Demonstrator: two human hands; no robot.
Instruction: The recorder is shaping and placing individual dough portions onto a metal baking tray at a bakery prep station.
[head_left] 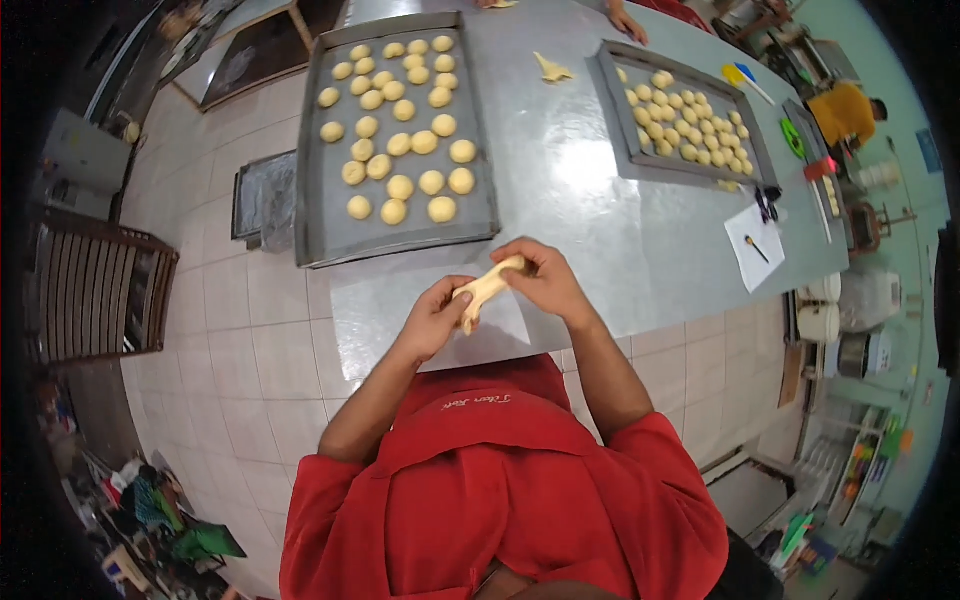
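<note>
A pale yellow piece of dough [486, 290] is stretched between my two hands, just above the near edge of the metal table [540, 210]. My left hand [438, 313] is closed round its lower end, with a bit of dough hanging below the fingers. My right hand [543, 276] pinches the upper end between thumb and fingers. Beyond my left hand lies a large grey baking tray [400, 240] with many round dough balls [399, 144] spaced out over it.
A second tray [650, 165], crowded with dough balls, lies at the far right. A loose dough scrap [552, 68] sits between the trays. Another person's hand [628, 24] rests at the far edge. White paper [752, 247] with a dark utensil lies to the right.
</note>
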